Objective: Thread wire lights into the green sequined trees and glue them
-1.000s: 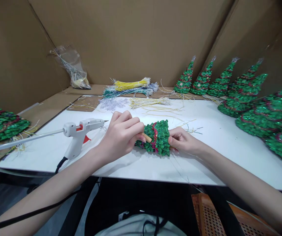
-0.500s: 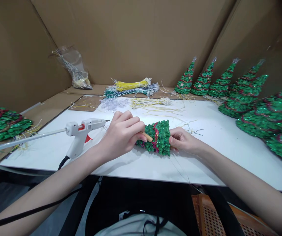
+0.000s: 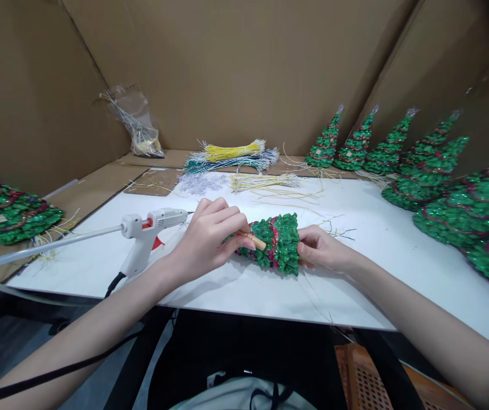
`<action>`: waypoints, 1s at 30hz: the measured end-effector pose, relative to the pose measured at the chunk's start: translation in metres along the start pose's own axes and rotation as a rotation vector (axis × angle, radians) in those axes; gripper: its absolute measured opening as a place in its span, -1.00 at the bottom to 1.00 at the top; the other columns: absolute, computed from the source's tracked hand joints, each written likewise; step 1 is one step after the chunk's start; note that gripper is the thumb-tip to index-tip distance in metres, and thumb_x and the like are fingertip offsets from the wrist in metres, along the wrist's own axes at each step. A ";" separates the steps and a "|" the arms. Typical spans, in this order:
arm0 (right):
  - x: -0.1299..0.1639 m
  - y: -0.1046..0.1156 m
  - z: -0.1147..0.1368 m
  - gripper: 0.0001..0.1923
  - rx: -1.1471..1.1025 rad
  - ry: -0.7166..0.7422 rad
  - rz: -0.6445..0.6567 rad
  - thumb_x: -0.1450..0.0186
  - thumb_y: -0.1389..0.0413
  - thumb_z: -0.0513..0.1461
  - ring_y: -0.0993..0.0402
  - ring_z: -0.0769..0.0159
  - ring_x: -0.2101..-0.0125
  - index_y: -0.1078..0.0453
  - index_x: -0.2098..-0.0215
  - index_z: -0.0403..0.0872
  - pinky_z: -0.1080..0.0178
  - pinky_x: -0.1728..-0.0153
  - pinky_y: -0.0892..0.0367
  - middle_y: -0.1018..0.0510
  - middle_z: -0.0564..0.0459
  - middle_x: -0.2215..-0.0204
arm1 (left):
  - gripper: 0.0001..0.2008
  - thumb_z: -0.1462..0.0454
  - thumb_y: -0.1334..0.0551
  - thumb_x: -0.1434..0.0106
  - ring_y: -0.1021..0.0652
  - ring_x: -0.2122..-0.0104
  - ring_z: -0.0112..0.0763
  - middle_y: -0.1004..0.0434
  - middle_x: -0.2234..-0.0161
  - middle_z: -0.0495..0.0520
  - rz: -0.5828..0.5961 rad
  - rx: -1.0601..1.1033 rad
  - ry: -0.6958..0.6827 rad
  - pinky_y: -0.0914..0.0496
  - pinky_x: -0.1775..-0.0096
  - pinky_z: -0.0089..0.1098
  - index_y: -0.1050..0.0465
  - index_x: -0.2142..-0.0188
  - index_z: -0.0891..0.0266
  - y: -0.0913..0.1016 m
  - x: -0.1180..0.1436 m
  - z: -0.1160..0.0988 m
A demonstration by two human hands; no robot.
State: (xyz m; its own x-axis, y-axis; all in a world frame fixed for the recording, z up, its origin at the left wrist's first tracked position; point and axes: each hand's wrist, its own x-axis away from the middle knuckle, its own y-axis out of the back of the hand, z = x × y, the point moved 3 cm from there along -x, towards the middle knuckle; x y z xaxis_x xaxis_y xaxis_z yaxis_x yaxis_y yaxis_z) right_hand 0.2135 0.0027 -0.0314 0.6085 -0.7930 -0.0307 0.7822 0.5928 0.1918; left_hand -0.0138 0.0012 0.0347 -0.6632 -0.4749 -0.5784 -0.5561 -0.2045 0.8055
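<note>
- The person is working a small green sequinned tree [image 3: 276, 244] that is lying on its side near the front middle of the white surface [image 3: 381, 267], tip end toward the left hand and base toward the right.
- The left hand [image 3: 208, 239] is closing around the narrow end, its grip clamped on a short wooden stick [image 3: 253, 240] that is pressing against the green tiers.
- The right hand [image 3: 319, 249] is bracing the wide base, fingers curled against it; its grip looks closed on the base edge, though the fingertips are hidden behind the sequins.
- A white glue gun [image 3: 148, 230] is resting just to the left of the left hand, nozzle pointing toward it, with a long clear glue stick [image 3: 48, 246] trailing out behind and a black cord dropping off the surface's edge.
- Judging by this, the step in hand seems to be tucking or pressing trim into the tree with the stick, while the other hand is steadying it.
- The next move would probably call for turning the tree a little under the stick, keeping the base held firm so the tiers are not crushed.
- Bundles of yellow and teal wires [image 3: 231, 155] are lying at the back, finished trees [image 3: 357, 145] are standing in a row at the right, and more green pieces [image 3: 11, 210] are piling at the far left.
</note>
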 end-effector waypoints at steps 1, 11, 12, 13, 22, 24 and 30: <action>0.000 0.000 0.000 -0.40 0.000 -0.003 0.000 -0.18 -0.12 0.23 -0.10 0.51 0.71 -0.22 0.57 -0.11 0.37 0.68 0.04 -0.23 0.20 0.76 | -0.81 0.21 -0.22 -0.35 -0.34 0.36 -0.37 -0.53 0.41 -0.01 0.001 -0.001 0.000 -0.10 0.23 -0.29 -0.40 0.39 0.24 -0.001 0.000 0.000; 0.000 -0.002 0.003 -0.42 -0.001 0.024 0.006 -0.21 -0.10 0.21 -0.03 0.52 0.69 -0.24 0.58 -0.12 0.36 0.66 0.05 -0.18 0.21 0.74 | -0.82 0.21 -0.21 -0.35 -0.32 0.37 -0.36 -0.50 0.45 -0.03 -0.034 -0.105 -0.079 -0.09 0.25 -0.29 -0.40 0.38 0.22 -0.003 -0.004 -0.004; 0.000 -0.002 0.003 -0.41 -0.001 0.027 0.005 -0.21 -0.10 0.21 -0.03 0.52 0.69 -0.24 0.58 -0.12 0.36 0.65 0.04 -0.18 0.21 0.74 | -0.83 0.21 -0.21 -0.35 -0.33 0.37 -0.36 -0.50 0.45 -0.03 -0.033 -0.115 -0.087 -0.09 0.25 -0.29 -0.40 0.38 0.21 -0.002 -0.004 -0.003; 0.000 -0.002 0.003 -0.41 -0.004 0.032 0.003 -0.21 -0.10 0.21 -0.03 0.52 0.69 -0.24 0.58 -0.12 0.36 0.65 0.04 -0.18 0.21 0.74 | -0.83 0.22 -0.22 -0.34 -0.33 0.36 -0.36 -0.50 0.45 -0.03 -0.033 -0.120 -0.092 -0.09 0.25 -0.29 -0.40 0.38 0.21 -0.002 -0.004 -0.003; -0.001 -0.002 0.000 -0.43 -0.018 0.055 -0.013 -0.25 -0.10 0.17 -0.04 0.52 0.70 -0.27 0.57 -0.14 0.36 0.66 0.06 -0.16 0.22 0.74 | -0.83 0.25 -0.19 -0.35 -0.33 0.38 -0.35 -0.50 0.46 -0.04 -0.071 -0.169 -0.164 -0.09 0.26 -0.28 -0.40 0.39 0.20 0.000 -0.008 -0.008; -0.001 -0.003 0.001 -0.44 -0.019 0.063 -0.016 -0.25 -0.11 0.16 -0.03 0.53 0.70 -0.24 0.60 -0.13 0.36 0.66 0.06 -0.15 0.22 0.75 | -0.83 0.26 -0.19 -0.35 -0.31 0.39 -0.35 -0.50 0.46 -0.04 -0.071 -0.178 -0.176 -0.09 0.26 -0.28 -0.39 0.40 0.21 -0.001 -0.009 -0.009; 0.000 -0.002 0.003 -0.41 -0.028 0.081 -0.021 -0.24 -0.14 0.14 -0.04 0.54 0.70 -0.16 0.66 -0.11 0.37 0.67 0.08 -0.16 0.21 0.75 | -0.83 0.30 -0.18 -0.35 -0.30 0.38 -0.35 -0.47 0.47 -0.04 -0.070 -0.184 -0.170 -0.08 0.26 -0.28 -0.37 0.41 0.22 -0.002 -0.011 -0.010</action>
State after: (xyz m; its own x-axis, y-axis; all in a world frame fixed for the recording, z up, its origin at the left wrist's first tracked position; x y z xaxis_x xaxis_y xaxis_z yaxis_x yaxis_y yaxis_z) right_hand 0.2120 0.0013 -0.0292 0.6001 -0.7917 -0.1139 0.7974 0.5809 0.1633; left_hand -0.0001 -0.0013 0.0405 -0.7094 -0.3064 -0.6347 -0.5137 -0.3919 0.7633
